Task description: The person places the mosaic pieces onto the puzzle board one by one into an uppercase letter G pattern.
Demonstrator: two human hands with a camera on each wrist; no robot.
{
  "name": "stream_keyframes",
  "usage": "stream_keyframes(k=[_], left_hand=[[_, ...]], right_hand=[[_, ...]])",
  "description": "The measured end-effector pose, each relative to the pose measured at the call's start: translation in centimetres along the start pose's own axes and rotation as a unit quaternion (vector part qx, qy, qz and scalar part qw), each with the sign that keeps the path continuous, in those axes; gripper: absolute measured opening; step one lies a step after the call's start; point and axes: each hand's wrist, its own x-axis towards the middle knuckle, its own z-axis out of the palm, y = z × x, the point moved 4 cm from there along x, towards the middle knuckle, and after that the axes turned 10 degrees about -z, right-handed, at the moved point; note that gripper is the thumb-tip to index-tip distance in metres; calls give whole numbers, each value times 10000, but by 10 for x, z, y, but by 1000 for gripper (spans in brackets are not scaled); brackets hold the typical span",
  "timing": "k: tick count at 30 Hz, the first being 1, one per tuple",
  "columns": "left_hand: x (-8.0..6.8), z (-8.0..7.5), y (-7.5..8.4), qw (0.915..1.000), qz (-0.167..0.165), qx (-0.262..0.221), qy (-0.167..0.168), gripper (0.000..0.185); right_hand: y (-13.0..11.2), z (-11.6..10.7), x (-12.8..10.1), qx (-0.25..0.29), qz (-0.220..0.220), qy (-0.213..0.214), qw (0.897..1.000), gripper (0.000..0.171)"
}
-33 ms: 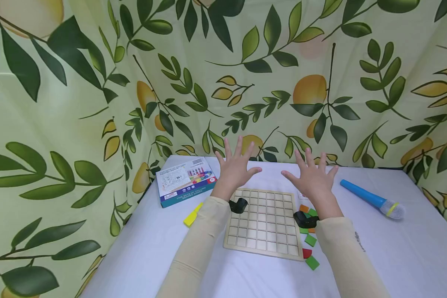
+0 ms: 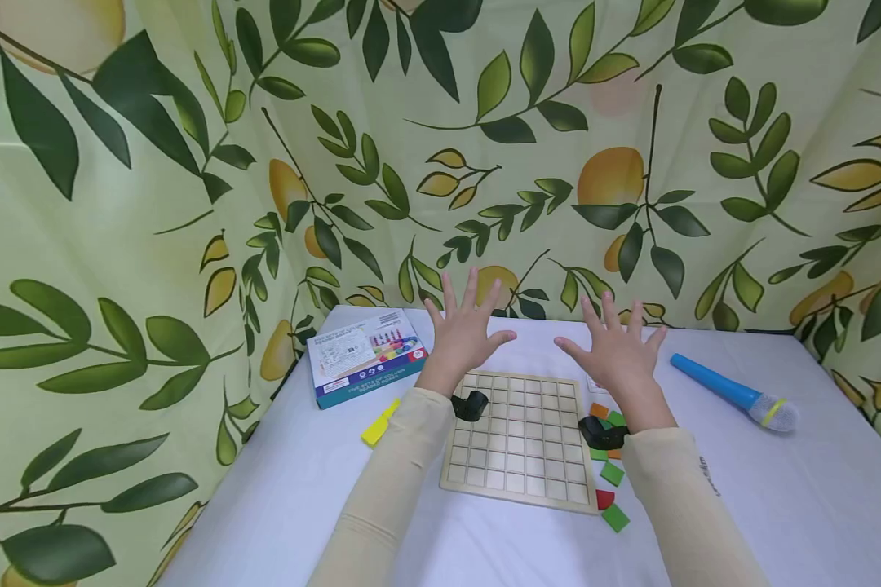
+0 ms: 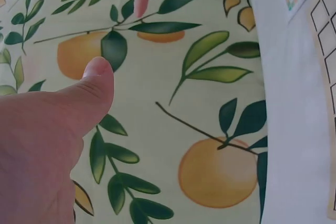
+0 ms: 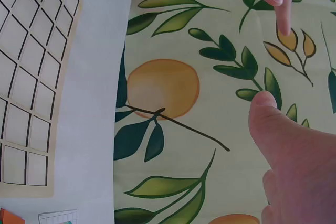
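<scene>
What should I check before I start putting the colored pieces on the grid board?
1. Left hand free: ok, fingers spread, holding nothing.
2. Right hand free: ok, fingers spread, holding nothing.
3. Board bare: ok, no piece shows in its visible squares.
4. Pieces near: ok, loose by the board's right edge, under the right wrist.
5. Enough pieces to fill it: cannot tell, the forearm hides some.
6. Microphone clear of board: ok, lies off to the right.

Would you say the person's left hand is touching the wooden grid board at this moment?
Apart. In the head view the left hand is raised with fingers spread beyond the far edge of the wooden grid board, holding nothing.
</scene>
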Motion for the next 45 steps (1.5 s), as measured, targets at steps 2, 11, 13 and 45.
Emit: stream_keyframes(k=[2,11,13,45], left_hand=[[0,3,-1,10000,-15,-3,-19,85],[0,14,-8,9997,-33,-107,-211,84],[1,15,-12,9996,-31,-140,-223,84],[-32,112,-93,9712,658,-177,-2282,121]], right_hand=[[1,2,0,11,-1,-51,10000,90],[3,8,0,184,-66,-89,9998,89],[4,7,3,240,-113,56,9996,87],[58,64,-51,1829,400,-878,9784,67]])
